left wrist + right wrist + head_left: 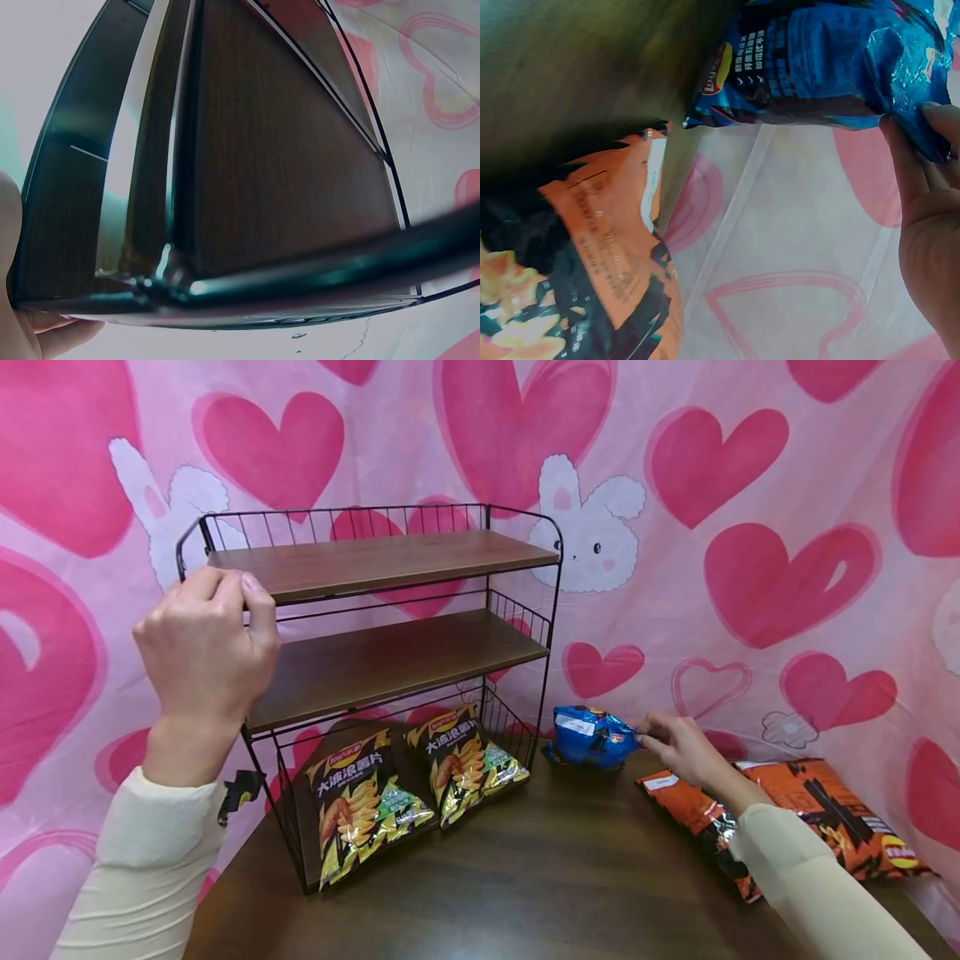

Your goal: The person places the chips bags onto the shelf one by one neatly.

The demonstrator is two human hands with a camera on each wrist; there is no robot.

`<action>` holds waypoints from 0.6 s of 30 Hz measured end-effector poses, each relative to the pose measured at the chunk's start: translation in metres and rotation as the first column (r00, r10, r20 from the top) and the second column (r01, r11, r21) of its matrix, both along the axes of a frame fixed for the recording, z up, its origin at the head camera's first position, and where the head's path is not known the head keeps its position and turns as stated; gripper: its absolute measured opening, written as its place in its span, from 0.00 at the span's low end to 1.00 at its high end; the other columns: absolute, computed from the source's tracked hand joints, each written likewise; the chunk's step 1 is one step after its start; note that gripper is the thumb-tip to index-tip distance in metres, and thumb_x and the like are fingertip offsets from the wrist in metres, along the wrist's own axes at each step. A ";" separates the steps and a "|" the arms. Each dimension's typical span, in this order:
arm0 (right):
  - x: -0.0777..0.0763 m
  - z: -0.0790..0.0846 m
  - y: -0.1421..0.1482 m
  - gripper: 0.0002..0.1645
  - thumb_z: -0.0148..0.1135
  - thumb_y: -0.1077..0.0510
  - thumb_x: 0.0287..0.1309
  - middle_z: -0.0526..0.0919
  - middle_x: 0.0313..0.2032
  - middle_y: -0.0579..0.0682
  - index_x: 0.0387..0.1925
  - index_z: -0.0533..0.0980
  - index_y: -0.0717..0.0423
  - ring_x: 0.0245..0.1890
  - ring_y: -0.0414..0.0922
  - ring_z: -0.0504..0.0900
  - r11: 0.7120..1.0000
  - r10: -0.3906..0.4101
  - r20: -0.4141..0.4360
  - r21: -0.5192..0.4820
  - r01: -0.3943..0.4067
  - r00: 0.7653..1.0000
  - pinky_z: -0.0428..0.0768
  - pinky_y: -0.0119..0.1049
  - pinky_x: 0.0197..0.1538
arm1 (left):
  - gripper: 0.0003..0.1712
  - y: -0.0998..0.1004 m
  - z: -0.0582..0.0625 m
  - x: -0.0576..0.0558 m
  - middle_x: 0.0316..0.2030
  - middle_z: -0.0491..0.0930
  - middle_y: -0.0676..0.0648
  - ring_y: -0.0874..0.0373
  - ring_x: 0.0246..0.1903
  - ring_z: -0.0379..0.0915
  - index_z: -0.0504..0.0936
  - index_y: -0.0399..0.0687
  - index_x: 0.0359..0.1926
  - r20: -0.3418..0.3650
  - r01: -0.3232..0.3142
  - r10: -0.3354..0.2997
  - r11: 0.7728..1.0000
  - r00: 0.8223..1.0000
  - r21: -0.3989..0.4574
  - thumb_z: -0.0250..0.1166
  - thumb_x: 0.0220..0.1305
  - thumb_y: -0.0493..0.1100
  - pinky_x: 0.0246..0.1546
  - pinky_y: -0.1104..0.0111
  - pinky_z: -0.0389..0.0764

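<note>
At the right, my right hand pinches the end of a blue chip bag, which is near the back of the table, just right of the rack. The right wrist view shows thumb and fingers on the crinkled edge of the blue bag. My left hand grips the front left corner of the rack's top shelf; in the left wrist view only part of the hand shows beside the shelf edge. Two black-and-yellow chip bags, a left one and a right one, lean in the rack's bottom level.
Right of the blue bag lie two orange chip bags, a nearer one partly behind my right forearm and another. The rack's middle shelf is bare wood. A pink heart-print cloth hangs behind the brown table.
</note>
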State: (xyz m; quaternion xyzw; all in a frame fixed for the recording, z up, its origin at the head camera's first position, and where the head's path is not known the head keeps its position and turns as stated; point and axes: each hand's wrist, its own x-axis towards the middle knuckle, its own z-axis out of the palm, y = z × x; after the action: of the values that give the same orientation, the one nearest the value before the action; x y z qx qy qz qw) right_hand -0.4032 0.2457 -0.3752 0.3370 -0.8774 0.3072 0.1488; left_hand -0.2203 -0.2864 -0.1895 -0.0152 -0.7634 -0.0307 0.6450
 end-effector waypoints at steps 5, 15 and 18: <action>0.013 -0.008 0.004 0.08 0.68 0.70 0.60 0.89 0.37 0.49 0.35 0.83 0.54 0.29 0.39 0.81 0.998 0.063 -0.073 0.032 -0.061 0.995 0.83 0.31 0.34 | 0.31 0.001 0.000 0.000 0.33 0.82 0.30 0.27 0.29 0.77 0.84 0.24 0.36 0.000 0.007 -0.008 1.000 1.000 0.028 0.46 0.74 0.49 0.23 0.37 0.71; 0.045 -0.032 0.005 0.19 0.70 0.76 0.50 0.89 0.41 0.50 0.44 0.83 0.60 0.37 0.41 0.87 0.966 0.199 -0.194 0.203 -0.159 0.961 0.87 0.40 0.40 | 0.32 0.001 0.001 0.001 0.33 0.83 0.31 0.28 0.29 0.77 0.84 0.25 0.35 -0.012 0.004 -0.004 1.000 1.000 0.004 0.45 0.76 0.49 0.22 0.37 0.70; 0.055 -0.037 0.005 0.20 0.68 0.75 0.54 0.87 0.41 0.47 0.48 0.82 0.59 0.37 0.37 0.84 0.959 0.175 -0.119 0.244 -0.142 0.977 0.86 0.40 0.40 | 0.32 0.001 0.000 0.000 0.33 0.83 0.31 0.28 0.28 0.77 0.84 0.25 0.34 -0.019 0.008 -0.008 1.000 1.000 0.011 0.45 0.75 0.49 0.22 0.36 0.70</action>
State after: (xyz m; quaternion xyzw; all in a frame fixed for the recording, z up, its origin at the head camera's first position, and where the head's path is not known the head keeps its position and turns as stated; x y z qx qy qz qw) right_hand -0.3487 0.2510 -0.4124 0.4420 -0.8651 0.1883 0.1441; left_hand -0.2206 -0.2853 -0.1894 -0.0149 -0.7569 -0.0374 0.6523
